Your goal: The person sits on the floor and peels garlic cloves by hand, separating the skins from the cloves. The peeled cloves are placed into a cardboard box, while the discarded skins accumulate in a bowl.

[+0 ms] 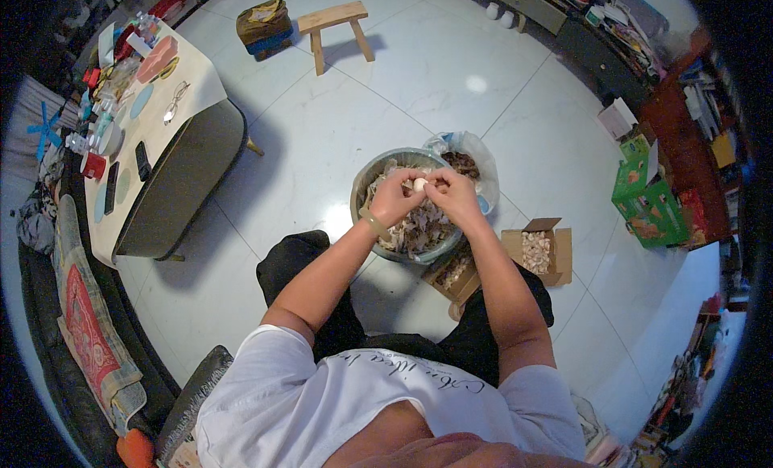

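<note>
Between the fingertips of both hands is a small whitish, rounded piece, apparently a garlic clove point(420, 184). My left hand point(392, 197), with a pale bangle at the wrist, pinches it from one side. From the other side my right hand point(454, 196) grips it too. Both hands are above a round basin point(357, 196) heaped with papery garlic skins point(421, 227). Right of the basin, a plastic bag point(485, 160) holds brownish matter. A cardboard box point(563, 256) contains pale garlic cloves point(535, 252). Another box point(465, 287) with cloves is partly hidden by my right forearm.
A wooden stool point(333, 18) and a brown padded seat point(264, 24) stand ahead on the tiled floor point(398, 105). At left, a cluttered table point(181, 160) holds eyeglasses point(176, 102) and a red cup point(93, 165). A green carton point(649, 196) sits at right.
</note>
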`<action>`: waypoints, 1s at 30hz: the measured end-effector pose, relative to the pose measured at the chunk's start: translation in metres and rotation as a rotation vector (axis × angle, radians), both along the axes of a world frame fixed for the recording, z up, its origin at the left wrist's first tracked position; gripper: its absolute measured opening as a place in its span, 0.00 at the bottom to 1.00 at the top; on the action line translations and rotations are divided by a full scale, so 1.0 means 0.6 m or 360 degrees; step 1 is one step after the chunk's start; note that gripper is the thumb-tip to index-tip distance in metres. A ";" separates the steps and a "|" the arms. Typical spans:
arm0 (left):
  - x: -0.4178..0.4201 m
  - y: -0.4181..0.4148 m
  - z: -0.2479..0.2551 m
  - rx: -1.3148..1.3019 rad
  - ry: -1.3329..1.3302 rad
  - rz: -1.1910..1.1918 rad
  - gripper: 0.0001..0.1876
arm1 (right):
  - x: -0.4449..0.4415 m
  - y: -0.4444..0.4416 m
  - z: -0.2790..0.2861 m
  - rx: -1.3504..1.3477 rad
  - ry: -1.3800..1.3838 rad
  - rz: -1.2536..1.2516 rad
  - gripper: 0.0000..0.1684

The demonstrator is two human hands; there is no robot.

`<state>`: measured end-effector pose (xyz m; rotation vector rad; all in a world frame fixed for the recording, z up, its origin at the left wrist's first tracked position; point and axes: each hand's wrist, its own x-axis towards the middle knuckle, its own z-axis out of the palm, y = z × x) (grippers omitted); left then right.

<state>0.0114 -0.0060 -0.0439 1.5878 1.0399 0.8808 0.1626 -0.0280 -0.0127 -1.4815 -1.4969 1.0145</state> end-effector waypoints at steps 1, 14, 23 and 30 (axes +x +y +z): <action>0.003 -0.005 0.008 0.0077 0.0077 0.0033 0.15 | -0.001 -0.002 0.003 0.0009 -0.0032 0.0003 0.10; 0.006 -0.014 0.032 0.0361 0.0133 0.0094 0.12 | -0.006 -0.005 -0.016 0.0183 -0.0132 -0.0131 0.08; 0.000 -0.013 0.044 0.0345 0.0269 0.0084 0.13 | -0.006 0.003 -0.014 0.0088 0.0114 -0.0080 0.09; 0.000 -0.011 0.038 -0.0211 -0.0208 -0.0185 0.13 | 0.004 0.003 -0.001 0.0538 -0.0356 0.0078 0.07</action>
